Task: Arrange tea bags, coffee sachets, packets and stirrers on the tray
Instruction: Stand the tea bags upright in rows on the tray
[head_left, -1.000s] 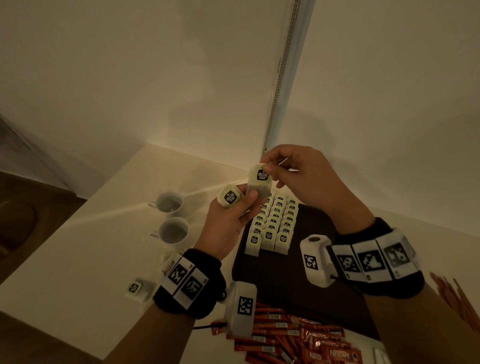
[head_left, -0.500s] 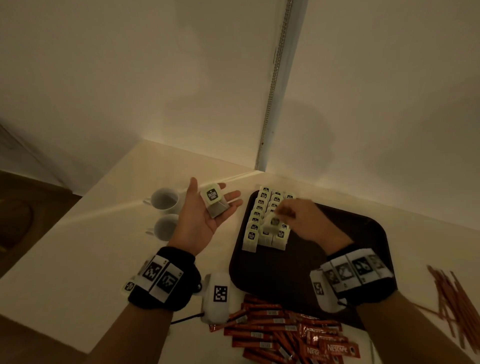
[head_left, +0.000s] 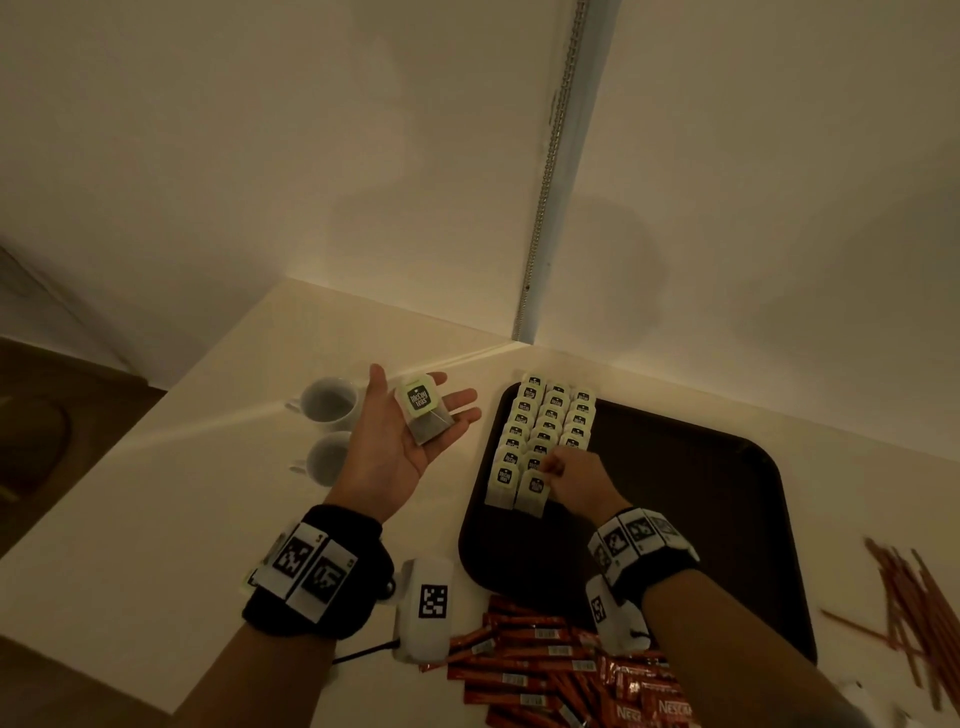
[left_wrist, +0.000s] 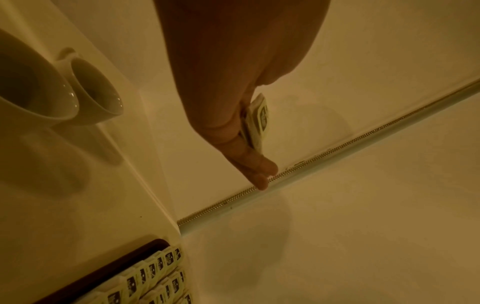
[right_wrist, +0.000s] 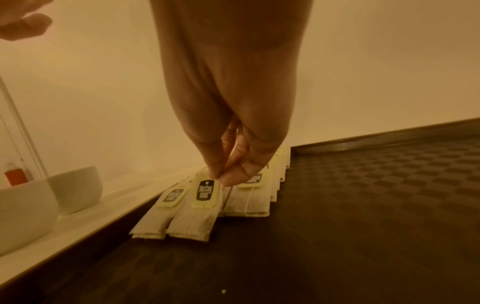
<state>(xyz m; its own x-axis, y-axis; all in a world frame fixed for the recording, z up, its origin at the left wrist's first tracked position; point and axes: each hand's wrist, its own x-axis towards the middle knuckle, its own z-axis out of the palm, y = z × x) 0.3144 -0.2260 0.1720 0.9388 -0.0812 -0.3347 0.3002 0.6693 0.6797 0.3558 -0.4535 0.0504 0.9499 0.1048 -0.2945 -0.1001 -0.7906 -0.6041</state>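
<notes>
A dark brown tray holds three rows of tea bags along its left side. My right hand is low over the tray and pinches the tag of the front tea bag of the middle row. In the right wrist view, thumb and finger meet on the top edge of that tea bag's tag, and the bag lies flat on the tray. My left hand floats palm up to the left of the tray, fingers straight. One tea bag lies loose on them, seen edge-on as a tea bag in the left wrist view.
Two white cups stand on the table left of my left hand. Red coffee sachets lie heaped in front of the tray. Red stirrers lie right of it. The wall corner is close behind.
My right hand took one tea bag from the left hand, went down to the tray and laid it at the front of the middle row. The left hand opened palm up.
</notes>
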